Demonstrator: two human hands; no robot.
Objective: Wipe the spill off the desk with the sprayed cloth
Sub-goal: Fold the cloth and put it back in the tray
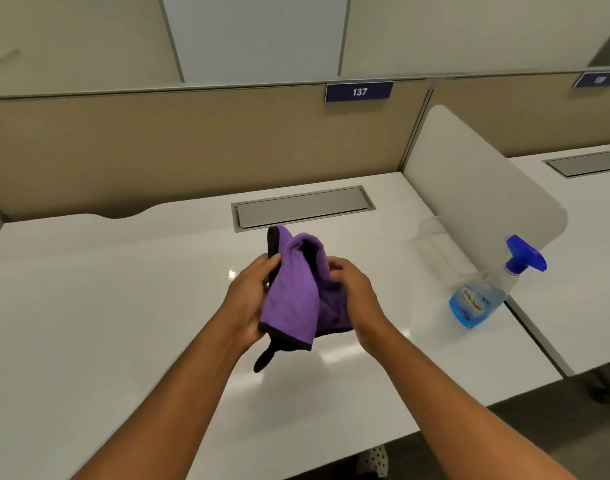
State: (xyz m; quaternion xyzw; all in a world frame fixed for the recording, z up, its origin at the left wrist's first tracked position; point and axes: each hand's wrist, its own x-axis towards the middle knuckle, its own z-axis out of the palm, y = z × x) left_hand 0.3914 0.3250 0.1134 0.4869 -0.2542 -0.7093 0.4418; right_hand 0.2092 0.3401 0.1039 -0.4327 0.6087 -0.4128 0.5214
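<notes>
Two bare forearms are stretched forward from the bottom edge over the white desk (pixel 106 306). A purple cloth (pixel 293 296) with black trim is held up above the desk's middle, clear of the surface, between both hands. The left hand (pixel 251 299) is closed on its left edge, fingers curled around the fabric. The right hand (pixel 352 292) is pinched on its right fold. A spray bottle (pixel 483 296) of blue liquid is stood well to the right, near a white divider (pixel 476 188). No spill can be made out.
</notes>
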